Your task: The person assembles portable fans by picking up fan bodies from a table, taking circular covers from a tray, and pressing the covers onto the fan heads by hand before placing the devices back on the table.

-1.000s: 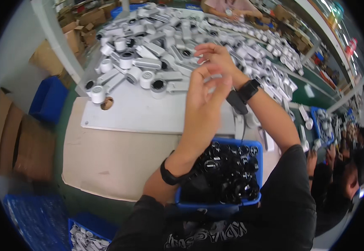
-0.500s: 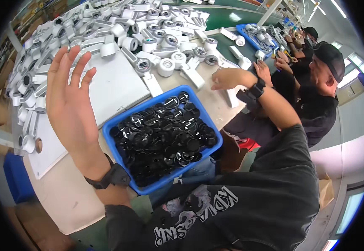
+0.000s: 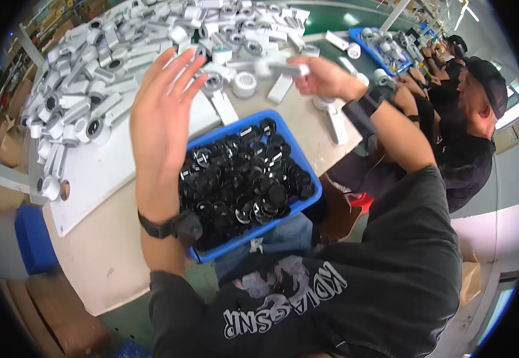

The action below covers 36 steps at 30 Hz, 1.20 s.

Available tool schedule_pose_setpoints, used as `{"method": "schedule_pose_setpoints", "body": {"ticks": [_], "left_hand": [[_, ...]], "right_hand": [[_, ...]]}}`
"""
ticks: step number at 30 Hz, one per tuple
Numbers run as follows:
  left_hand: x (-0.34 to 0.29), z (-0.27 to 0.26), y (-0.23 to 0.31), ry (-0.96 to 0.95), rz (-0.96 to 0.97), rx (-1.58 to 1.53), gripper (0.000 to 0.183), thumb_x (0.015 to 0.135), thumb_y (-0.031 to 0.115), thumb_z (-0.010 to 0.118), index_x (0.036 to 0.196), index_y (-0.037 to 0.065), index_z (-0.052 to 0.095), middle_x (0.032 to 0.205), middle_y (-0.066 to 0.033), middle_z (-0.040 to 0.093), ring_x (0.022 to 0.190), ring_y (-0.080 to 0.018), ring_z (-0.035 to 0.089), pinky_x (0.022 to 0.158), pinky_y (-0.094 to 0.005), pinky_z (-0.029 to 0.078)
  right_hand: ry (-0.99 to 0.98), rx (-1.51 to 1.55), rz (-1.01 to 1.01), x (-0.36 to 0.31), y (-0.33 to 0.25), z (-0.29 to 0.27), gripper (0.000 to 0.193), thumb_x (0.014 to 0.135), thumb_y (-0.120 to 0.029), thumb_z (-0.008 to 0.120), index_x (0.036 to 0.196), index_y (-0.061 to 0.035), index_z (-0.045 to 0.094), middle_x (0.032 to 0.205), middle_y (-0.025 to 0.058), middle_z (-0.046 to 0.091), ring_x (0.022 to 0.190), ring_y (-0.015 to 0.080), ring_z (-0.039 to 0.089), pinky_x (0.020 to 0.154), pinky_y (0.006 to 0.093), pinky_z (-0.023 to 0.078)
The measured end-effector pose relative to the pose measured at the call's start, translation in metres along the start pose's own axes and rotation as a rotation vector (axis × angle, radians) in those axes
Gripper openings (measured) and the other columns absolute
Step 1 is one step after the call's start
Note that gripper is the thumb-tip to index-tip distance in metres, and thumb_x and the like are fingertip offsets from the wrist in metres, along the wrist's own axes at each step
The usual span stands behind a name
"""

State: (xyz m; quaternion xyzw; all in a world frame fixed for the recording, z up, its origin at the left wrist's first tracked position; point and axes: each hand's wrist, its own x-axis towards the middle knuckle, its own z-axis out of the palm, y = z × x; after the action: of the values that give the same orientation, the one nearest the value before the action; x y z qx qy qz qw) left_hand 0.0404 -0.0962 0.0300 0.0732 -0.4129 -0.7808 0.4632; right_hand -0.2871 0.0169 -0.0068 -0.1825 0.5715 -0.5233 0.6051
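Observation:
My left hand (image 3: 162, 113) is raised at the left edge of the blue tray, palm up and fingers spread, with nothing in it. Above the tray's far right side, my right hand (image 3: 326, 79) pinches the handle end of a white handheld fan (image 3: 289, 69), whose round head points left and is smeared by motion. The blue tray (image 3: 298, 128) is filled with loose round black discs (image 3: 241, 179), some of them shiny. Just right of it, another white fan (image 3: 336, 122) lies by the table edge below my right wrist.
A big heap of white fans (image 3: 86, 101) covers the far and left table, partly on a white board (image 3: 110, 179). At the right, a co-worker (image 3: 465, 137) in dark clothes sits by another blue tray (image 3: 361, 45). A blue bin (image 3: 34, 238) stands beyond the table's left edge.
My right hand has moved up and left from the table and now holds a white fan. My left hand has shifted right, toward the tray, staying open.

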Motion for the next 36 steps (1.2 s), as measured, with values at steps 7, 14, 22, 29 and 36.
{"method": "schedule_pose_setpoints", "body": {"ticks": [7, 14, 22, 29, 36], "left_hand": [[-0.013, 0.02, -0.028, 0.093, -0.371, -0.241, 0.052, 0.097, 0.042, 0.057, 0.126, 0.0, 0.049, 0.114, -0.0139, 0.058, 0.105, -0.0256, 0.057, 0.097, -0.0391, 0.047], [-0.026, 0.031, 0.002, 0.177, -0.075, -0.014, 0.045, 0.094, 0.036, 0.065, 0.122, 0.002, 0.053, 0.107, -0.0098, 0.061, 0.082, -0.0152, 0.062, 0.068, -0.0304, 0.053], [-0.016, 0.009, 0.003, -0.187, -0.168, 0.05, 0.069, 0.083, 0.057, 0.069, 0.113, -0.003, 0.054, 0.098, -0.0117, 0.064, 0.065, -0.0169, 0.066, 0.055, -0.0281, 0.054], [-0.018, 0.021, 0.008, -0.125, 0.021, 0.417, 0.045, 0.092, 0.02, 0.07, 0.125, -0.004, 0.052, 0.099, -0.0094, 0.064, 0.083, -0.0159, 0.066, 0.066, -0.0256, 0.053], [-0.026, 0.007, 0.005, -0.171, -0.038, 0.263, 0.071, 0.097, 0.067, 0.032, 0.102, -0.001, 0.054, 0.082, -0.0069, 0.057, 0.053, -0.0112, 0.047, 0.048, -0.0236, 0.037]], "right_hand": [[-0.557, -0.336, -0.307, -0.079, 0.023, 0.1, 0.053, 0.103, -0.041, 0.046, 0.132, 0.0031, 0.043, 0.074, 0.0082, 0.062, 0.067, 0.0169, 0.06, 0.065, 0.0283, 0.049], [-0.013, -1.789, -0.706, -0.018, 0.095, 0.045, 0.031, 0.089, -0.024, 0.068, 0.113, -0.0064, 0.062, 0.095, 0.0107, 0.06, 0.09, 0.0282, 0.063, 0.074, 0.0387, 0.052], [0.097, -1.674, -0.702, 0.0, 0.105, 0.042, 0.027, 0.085, -0.025, 0.071, 0.104, -0.007, 0.066, 0.101, 0.0114, 0.059, 0.096, 0.0324, 0.061, 0.078, 0.0409, 0.051], [0.014, -1.56, -0.755, 0.005, 0.079, 0.031, 0.016, 0.088, -0.02, 0.068, 0.092, -0.0048, 0.071, 0.083, 0.0106, 0.066, 0.079, 0.0292, 0.065, 0.069, 0.0382, 0.052], [-0.106, -0.579, -0.773, -0.024, 0.029, 0.066, 0.02, 0.093, -0.021, 0.069, 0.099, -0.0032, 0.073, 0.081, 0.0023, 0.07, 0.069, 0.0088, 0.064, 0.062, 0.0235, 0.051]]}}
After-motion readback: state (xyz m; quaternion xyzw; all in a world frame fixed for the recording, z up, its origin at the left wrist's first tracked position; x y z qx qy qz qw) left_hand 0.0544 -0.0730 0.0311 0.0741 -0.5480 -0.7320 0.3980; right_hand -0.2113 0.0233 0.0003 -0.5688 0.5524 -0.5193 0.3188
